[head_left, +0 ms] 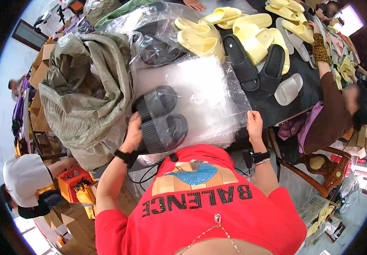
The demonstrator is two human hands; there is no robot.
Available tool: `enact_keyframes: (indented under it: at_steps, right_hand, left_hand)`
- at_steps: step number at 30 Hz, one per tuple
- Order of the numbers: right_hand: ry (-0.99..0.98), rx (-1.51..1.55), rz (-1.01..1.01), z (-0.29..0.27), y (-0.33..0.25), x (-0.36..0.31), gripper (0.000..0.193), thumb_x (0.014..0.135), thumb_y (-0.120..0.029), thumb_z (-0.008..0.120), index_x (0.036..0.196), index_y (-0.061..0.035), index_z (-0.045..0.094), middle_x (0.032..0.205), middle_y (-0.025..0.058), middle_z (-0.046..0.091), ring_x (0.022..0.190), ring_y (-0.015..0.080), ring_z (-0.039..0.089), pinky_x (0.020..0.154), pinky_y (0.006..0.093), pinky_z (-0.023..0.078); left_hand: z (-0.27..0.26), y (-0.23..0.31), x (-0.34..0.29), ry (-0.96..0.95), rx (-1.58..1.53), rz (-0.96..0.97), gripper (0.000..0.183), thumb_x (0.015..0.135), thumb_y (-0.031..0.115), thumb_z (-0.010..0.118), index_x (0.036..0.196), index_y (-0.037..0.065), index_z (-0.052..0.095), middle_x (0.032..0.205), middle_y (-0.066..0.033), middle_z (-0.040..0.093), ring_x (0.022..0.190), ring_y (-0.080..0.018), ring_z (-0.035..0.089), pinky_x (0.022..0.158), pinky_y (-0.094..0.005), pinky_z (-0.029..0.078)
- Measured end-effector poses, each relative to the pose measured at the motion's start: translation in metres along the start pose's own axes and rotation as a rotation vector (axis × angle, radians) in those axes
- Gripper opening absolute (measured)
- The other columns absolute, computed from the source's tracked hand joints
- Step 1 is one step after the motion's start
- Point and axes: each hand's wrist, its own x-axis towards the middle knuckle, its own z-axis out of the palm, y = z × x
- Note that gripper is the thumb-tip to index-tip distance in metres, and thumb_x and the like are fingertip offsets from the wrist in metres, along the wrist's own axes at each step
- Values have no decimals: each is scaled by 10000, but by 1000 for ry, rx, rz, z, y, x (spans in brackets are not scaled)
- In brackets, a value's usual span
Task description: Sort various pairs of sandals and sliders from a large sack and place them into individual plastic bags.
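A pair of black slippers (153, 135) lies side by side on a stack of clear plastic bags (200, 85), close in front of me. Clear film covers part of the slippers, so they seem to be partly inside a bag. My left hand (134, 132) is closed on the left end of the pair, its fingertips partly hidden. To the right, my right hand (255, 121) pinches the edge of a clear plastic bag (239, 100), whose film stretches across towards the slippers.
A large grey-green woven sack (87, 93) stands open at the left. Yellow slippers (255, 38), loose black slippers (240, 61) and a pale grey slipper (289, 89) lie on the black table (281, 112). A co-worker's arm (324, 59) reaches in from the right, beside a wooden chair (325, 170).
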Motion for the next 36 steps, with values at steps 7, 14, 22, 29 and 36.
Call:
enact_keyframes:
  at_steps: [7,14,22,29,36]
  right_hand:
    - [13,-27,-70,-2,6,7,152,889,-172,553,846,-34,507,715,-48,456,633,33,377,561,196,326]
    - [-120,-74,-107,17,-8,-12,175,906,-208,526,870,-38,516,696,-47,467,619,29,393,553,197,342]
    - [-316,138,23,30,-14,-38,215,876,-163,512,1049,-34,513,792,17,547,633,74,492,581,219,418]
    - [-294,100,29,20,28,-37,89,797,-73,601,844,-43,532,698,1,551,596,74,502,557,220,415]
    - [-283,-110,-1,17,31,-35,140,755,-33,600,862,-33,510,703,3,536,620,69,489,558,216,394]
  left_hand:
    - [-71,66,-16,42,-867,-318,434,928,333,393,1201,9,491,1125,-87,570,986,-170,558,868,-316,454]
    - [-83,168,-1,159,-611,-69,347,860,105,418,1178,-18,485,1137,-123,550,1061,-208,504,933,-328,391]
    - [87,206,68,-244,-162,216,444,739,-58,440,1180,-24,475,1174,-202,529,1134,-303,462,966,-356,348]
    - [139,97,97,-257,1004,546,237,647,62,584,883,49,566,956,-79,505,959,-272,458,766,-386,378]
    - [111,112,107,-180,900,476,213,585,-23,546,793,-4,500,920,-131,467,943,-325,432,756,-407,370]
